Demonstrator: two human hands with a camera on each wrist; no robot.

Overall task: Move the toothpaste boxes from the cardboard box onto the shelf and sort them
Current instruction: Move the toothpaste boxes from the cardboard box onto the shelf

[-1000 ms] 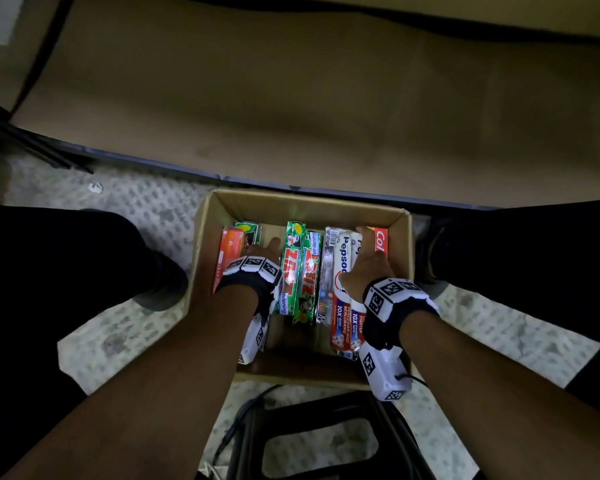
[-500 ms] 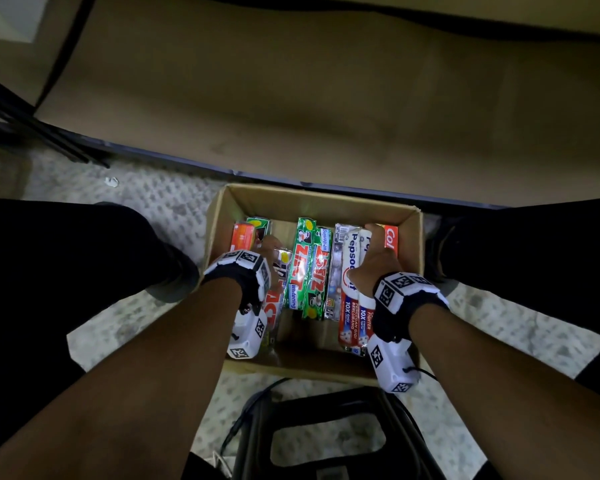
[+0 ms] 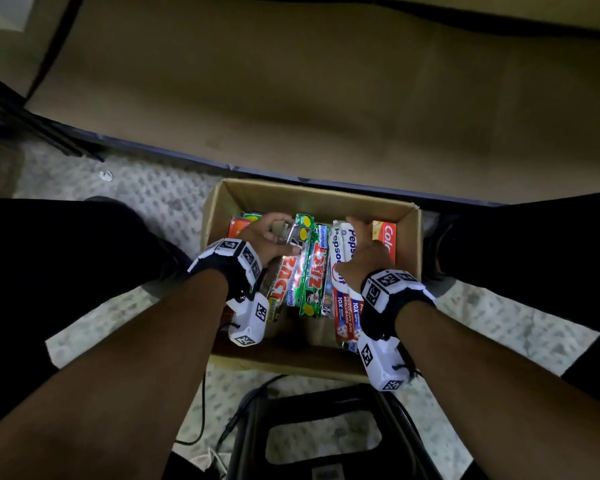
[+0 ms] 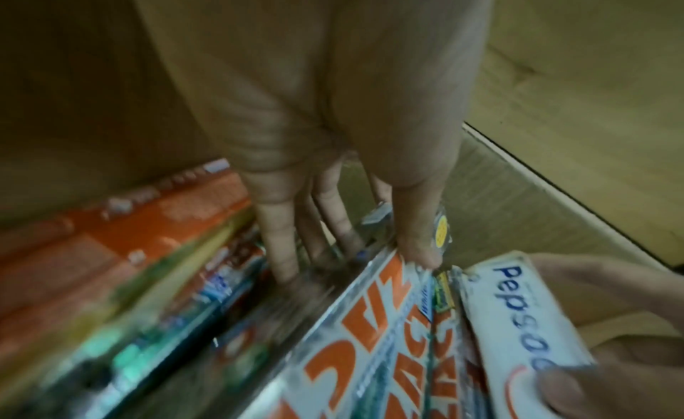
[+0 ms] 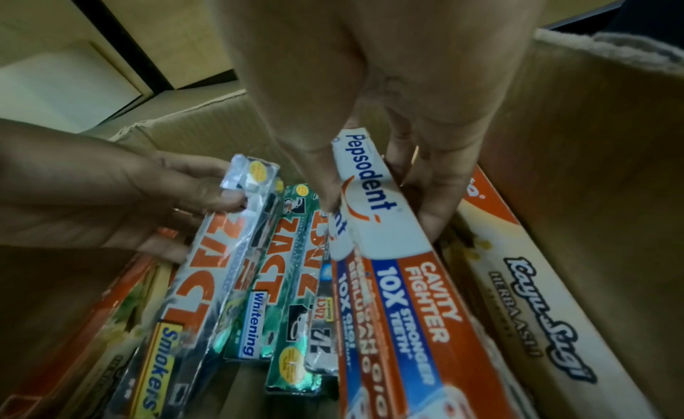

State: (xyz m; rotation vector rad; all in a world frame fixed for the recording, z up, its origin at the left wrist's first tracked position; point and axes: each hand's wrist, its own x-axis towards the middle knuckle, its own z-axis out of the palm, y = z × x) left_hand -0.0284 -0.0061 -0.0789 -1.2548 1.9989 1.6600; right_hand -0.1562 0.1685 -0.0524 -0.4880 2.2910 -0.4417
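The open cardboard box (image 3: pixel 312 194) stands on the floor between my legs, packed with toothpaste boxes. My left hand (image 3: pixel 267 237) grips a silver Zact box (image 5: pixel 218 249) near its far end, thumb on top and fingers beneath; that box (image 4: pixel 355 331) is tilted up. My right hand (image 3: pixel 361 251) grips a white Pepsodent box (image 5: pixel 374 203) by its far end, thumb on one side and fingers on the other. Green Zact boxes (image 3: pixel 314 271) lie between the two hands. A Colgate box (image 3: pixel 385 233) lies against the right wall, an orange box (image 3: pixel 238 226) at the left.
The brown shelf board (image 3: pixel 326 91) spans the view beyond the box, with a dark front edge. A black stool (image 3: pixel 326 438) stands in front of the box, with cables beside it. My dark-trousered legs flank the box on the patterned floor (image 3: pixel 146 195).
My left hand has pulled a silver Zact box up out of the row at the left. My right hand has kept its place on the Pepsodent box and closed round it.
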